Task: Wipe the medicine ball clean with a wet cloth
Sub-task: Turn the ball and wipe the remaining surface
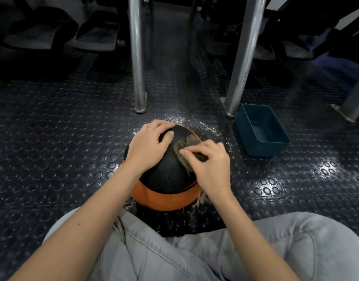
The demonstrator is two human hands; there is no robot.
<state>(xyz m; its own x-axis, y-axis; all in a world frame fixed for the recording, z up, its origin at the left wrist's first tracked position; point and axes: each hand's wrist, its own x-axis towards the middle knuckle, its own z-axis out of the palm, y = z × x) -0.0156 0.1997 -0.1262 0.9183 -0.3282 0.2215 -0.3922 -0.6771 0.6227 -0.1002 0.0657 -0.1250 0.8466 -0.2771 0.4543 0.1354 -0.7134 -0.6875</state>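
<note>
Head view gives you one container: a blue tub [262, 149] on the floor, beyond and to the right of the medicine ball [166, 177], apart from it. Its inside is dim, and you cannot tell whether it holds water.

Count one ball, one cloth, one tub and three metal legs. The ball, black on top with an orange band, sits on the studded floor [53, 128] just ahead of your jeans [195, 252].

Your left hand [148, 148] rests on the ball's upper left, fingers spread and curved over the surface. Your right hand [210, 166] is on the ball's upper right, fingers and thumb pinching the brown cloth [185, 141] against the black panel.

Two legs [137, 57] [243, 57] stand beyond the ball, one to each side. The third [355, 102] is far to its right, past the tub. Bright specks [195, 121] glitter on the floor just beyond the ball.
</note>
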